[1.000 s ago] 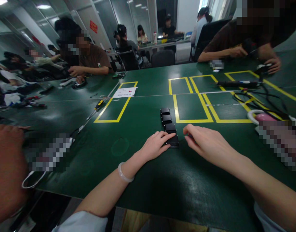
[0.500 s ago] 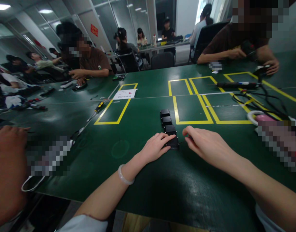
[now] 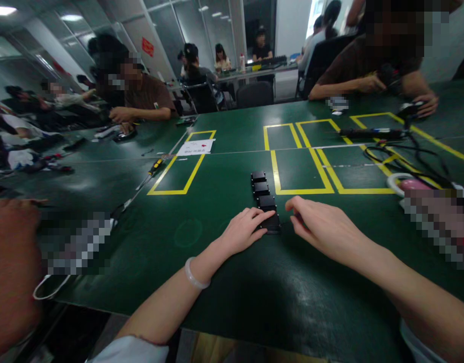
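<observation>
Black boxes (image 3: 265, 202), four small matte rectangular blocks, are sitting in a row on the green table (image 3: 224, 282), its long axis running from you toward the far side, leaning slightly left. Your left hand (image 3: 244, 230) is resting flat, fingers (image 3: 265, 217) stretched loosely over the nearest box's left edge. Your right hand (image 3: 322, 227) is lying just right of that box, fingers relaxed and gripping nothing; whether they are touching it is unclear. Farther off, yellow tape outlines (image 3: 298, 169) are forming glossy rectangles, and a screwdriver (image 3: 151, 171) is lying to the left.
</observation>
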`<state>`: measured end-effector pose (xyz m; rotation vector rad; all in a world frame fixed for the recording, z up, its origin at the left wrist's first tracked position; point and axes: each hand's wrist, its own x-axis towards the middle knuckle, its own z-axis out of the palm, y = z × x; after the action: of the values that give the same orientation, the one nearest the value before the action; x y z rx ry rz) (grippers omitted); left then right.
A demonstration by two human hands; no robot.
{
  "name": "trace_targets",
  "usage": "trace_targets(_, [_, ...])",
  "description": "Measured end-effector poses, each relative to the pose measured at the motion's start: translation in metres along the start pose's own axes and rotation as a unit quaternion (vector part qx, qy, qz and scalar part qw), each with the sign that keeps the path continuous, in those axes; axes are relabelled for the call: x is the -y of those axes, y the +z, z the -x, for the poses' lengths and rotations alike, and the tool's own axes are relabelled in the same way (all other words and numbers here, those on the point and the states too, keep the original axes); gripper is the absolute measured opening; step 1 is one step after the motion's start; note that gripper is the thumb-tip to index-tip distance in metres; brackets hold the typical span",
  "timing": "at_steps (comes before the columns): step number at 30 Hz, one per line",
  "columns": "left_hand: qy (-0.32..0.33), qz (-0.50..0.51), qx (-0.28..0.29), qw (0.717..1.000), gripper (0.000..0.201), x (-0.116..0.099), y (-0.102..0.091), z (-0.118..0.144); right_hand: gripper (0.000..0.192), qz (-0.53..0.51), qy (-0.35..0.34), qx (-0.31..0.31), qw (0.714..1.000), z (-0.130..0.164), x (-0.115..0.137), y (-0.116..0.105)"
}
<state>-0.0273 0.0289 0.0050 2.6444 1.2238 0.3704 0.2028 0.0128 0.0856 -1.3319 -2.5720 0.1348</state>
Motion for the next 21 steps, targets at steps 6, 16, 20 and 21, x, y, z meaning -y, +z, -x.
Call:
trace_targets(6, [0.002,-0.001,0.000,1.000,0.050,-0.0003,-0.0003,0.0000,0.021,0.037,0.010,0.029,0.999,-0.0016,0.0006,-0.0026])
trace_targets(16, [0.001,0.001,-0.002,1.000,0.049,-0.0007,-0.0008,-0.0003,0.012,0.010,0.005,0.004,1.000,0.0002,-0.0010,-0.0006])
trace_targets(20, [0.003,0.001,0.000,1.000,0.049,-0.0008,-0.0014,0.0001,0.020,0.049,0.015,0.019,0.999,-0.0013,-0.0011,-0.0008])
trace_targets(21, [0.003,0.001,-0.001,1.000,0.050,-0.0007,-0.0013,0.0001,0.019,0.053,0.014,0.019,0.998,-0.0014,-0.0015,-0.0005])
